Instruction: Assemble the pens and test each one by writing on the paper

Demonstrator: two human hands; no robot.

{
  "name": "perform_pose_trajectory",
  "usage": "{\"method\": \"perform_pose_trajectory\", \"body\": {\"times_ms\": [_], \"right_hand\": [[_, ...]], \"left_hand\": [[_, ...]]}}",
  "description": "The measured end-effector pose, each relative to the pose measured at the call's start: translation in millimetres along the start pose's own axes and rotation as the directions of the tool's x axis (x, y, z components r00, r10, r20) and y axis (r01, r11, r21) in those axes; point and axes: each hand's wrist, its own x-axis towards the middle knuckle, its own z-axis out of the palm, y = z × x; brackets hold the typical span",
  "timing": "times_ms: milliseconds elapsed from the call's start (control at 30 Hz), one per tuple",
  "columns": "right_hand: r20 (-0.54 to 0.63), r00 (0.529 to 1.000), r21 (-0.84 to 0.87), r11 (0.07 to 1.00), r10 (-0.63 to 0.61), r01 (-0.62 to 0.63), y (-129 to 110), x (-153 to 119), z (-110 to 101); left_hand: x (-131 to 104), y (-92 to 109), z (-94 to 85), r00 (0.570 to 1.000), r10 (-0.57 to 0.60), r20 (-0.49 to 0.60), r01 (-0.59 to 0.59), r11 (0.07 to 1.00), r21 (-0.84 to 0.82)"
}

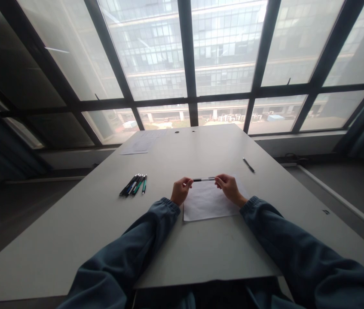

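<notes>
Pinching 1 pen [204,179] by its ends near paper [210,204], left hand [181,191] and right hand [229,189] close fingers; any print illegible

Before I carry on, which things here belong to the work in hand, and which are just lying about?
In use: held pen, between left hand and right hand; sheet beneath.

Probably just lying about: pen bunch; lone pen; far papers.
</notes>
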Motion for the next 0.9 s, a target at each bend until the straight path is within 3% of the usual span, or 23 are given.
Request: {"method": "perform_pose_trajectory", "body": {"times_ms": [500, 900], "right_hand": [[0.032, 0.999, 0.039, 0.999, 0.034, -0.035, -0.8, -0.1, -0.8], [0.031, 0.999, 0.082, 0.996, 0.042, -0.044, 0.4, -0.3, 2.4]], "left_hand": [[-2.5, 0.7, -0.6, 0.997, -0.013, 0.081, 0.014, 1.000, -0.014], [-2.6, 2.7, -0.3, 0.997, -0.015, 0.076, 0.018, 0.999, -0.040]]}}
